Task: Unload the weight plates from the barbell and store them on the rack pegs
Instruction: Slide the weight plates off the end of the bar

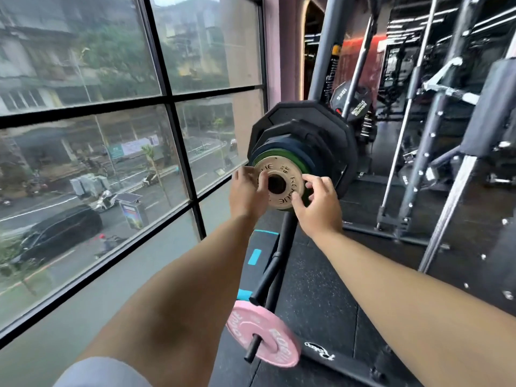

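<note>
Gripping the cream plate (pixel 282 170) — left hand (pixel 247 194) and right hand (pixel 318 208), fingers (pixel 311 180) curled round its rim.

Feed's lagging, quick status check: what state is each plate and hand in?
White plate: outermost in the stack, held at both edges.
Left hand: grips its left edge.
Right hand: grips its right edge.
Green plate: loaded, directly behind it.
Black plates: loaded furthest in.
Pink plate: on a low peg.

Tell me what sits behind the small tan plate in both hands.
Behind the tan plate: a green plate, a dark blue plate, then larger black plates. The sleeve through them is hidden.
</note>
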